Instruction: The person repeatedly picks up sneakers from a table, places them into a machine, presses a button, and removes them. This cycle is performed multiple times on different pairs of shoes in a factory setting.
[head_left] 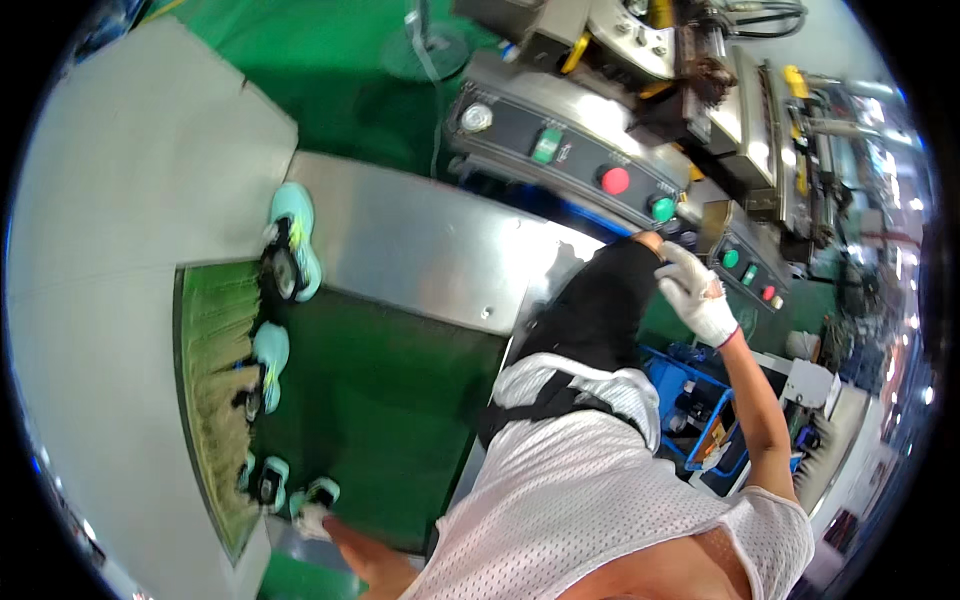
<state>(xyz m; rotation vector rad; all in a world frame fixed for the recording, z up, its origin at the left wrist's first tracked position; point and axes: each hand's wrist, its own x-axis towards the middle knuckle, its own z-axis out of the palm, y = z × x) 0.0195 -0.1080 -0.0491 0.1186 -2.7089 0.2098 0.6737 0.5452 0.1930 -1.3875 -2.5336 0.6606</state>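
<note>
My left hand [312, 522], in a white glove, reaches to a mint-green shoe [320, 491] at the lower left and appears to grip its end; the fingers are small and partly hidden. Close by lies another mint-green shoe [272, 481]. Farther up the same line are a third shoe [268, 365] and one at the far end [293, 240], both with dark openings. My right hand [698, 297], also gloved in white, hangs beside my knee [645, 240] with fingers apart and nothing in it.
A pale machine housing [110, 180] with a low opening [215, 390] stands left of the green surface [370, 400]. A steel plate [420, 240] borders it. Ahead is a control panel [560, 150] with coloured buttons; a blue cart [690, 400] stands at right.
</note>
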